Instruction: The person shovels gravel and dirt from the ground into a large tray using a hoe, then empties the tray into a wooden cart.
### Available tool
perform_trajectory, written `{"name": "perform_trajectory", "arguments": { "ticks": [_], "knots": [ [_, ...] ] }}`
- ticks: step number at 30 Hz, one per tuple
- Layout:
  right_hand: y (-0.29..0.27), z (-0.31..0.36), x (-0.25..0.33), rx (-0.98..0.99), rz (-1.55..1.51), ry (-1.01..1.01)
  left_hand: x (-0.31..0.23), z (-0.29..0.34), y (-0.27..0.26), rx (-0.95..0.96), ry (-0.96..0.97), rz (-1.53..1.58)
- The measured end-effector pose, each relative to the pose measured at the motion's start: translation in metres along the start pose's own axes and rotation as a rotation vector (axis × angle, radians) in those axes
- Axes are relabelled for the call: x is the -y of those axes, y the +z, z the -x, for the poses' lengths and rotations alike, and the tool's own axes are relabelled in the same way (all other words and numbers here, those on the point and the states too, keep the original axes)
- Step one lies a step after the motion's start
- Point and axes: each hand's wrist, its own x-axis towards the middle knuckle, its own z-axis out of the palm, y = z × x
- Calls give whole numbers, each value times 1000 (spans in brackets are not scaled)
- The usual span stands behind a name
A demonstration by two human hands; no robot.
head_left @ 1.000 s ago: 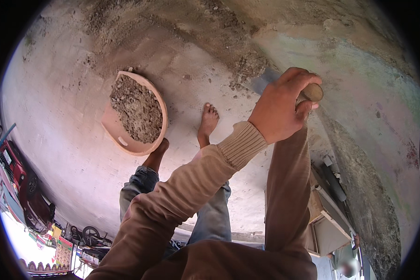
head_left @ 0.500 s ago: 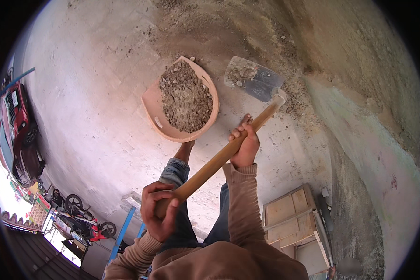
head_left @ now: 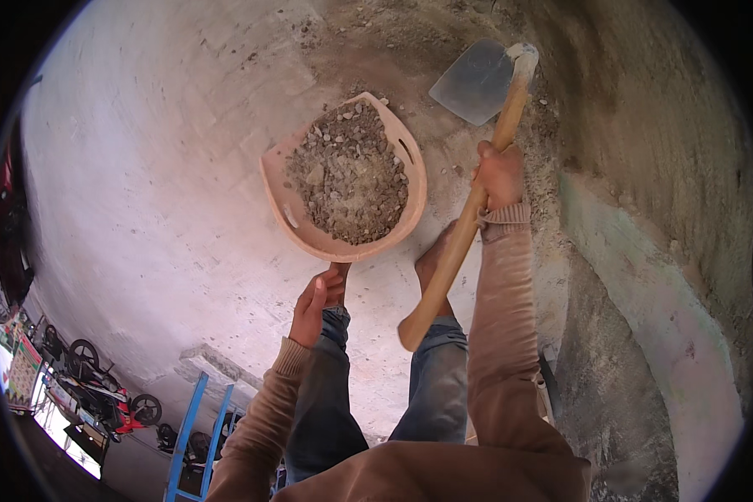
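Note:
My right hand (head_left: 502, 176) is wrapped round the wooden handle of a hoe (head_left: 453, 259), near its blade end. The hoe's wide grey metal blade (head_left: 474, 82) is up at the far right, with no rubble on it. The butt of the handle hangs free over my right leg. My left hand (head_left: 314, 301) is off the hoe, fingers apart and nothing in it, just below the near rim of a basin. That pinkish basin (head_left: 269, 180) has slots in its sides and carries a heap of grey rubble and dirt (head_left: 351, 180).
Loose dirt lies along the foot of a rough wall (head_left: 644, 109) at the right. My bare feet (head_left: 433, 255) stand close to the basin. At the lower left are a blue metal frame (head_left: 194, 435) and parked motorcycles (head_left: 100, 393). A concrete floor (head_left: 159, 192) spreads leftward.
My left hand has let go of the handle's butt and moved toward the basin. My right hand has carried the hoe up and right. Rubble has left the blade, and the basin's heap looks larger.

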Motion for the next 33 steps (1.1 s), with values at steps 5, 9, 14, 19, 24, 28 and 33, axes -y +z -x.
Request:
{"name": "perform_trajectory", "arguments": {
  "ticks": [5, 9, 14, 19, 24, 28, 33],
  "knots": [
    [-67, -150, 5, 254, 607, -31, 74, -159, -35, -388, -17, -454],
    [-44, -156, -18, 391, 996, 15, 133, -238, -106, -687, -85, -637],
    [-7, -154, -30, 404, 1693, -268, 142, -288, -126, -530, -248, -408],
    [124, -100, -27, 173, 1447, -850, 155, -281, -190, -482, -298, -206],
    [101, -199, -192, 7, 873, -446, 125, -291, -121, -240, -326, 435],
    [175, -155, -198, 237, 336, 43, 112, -274, -164, -152, -287, 516],
    [160, -120, -208, 234, 548, -149, 100, -256, -114, -276, -228, 379]
  ]
}}
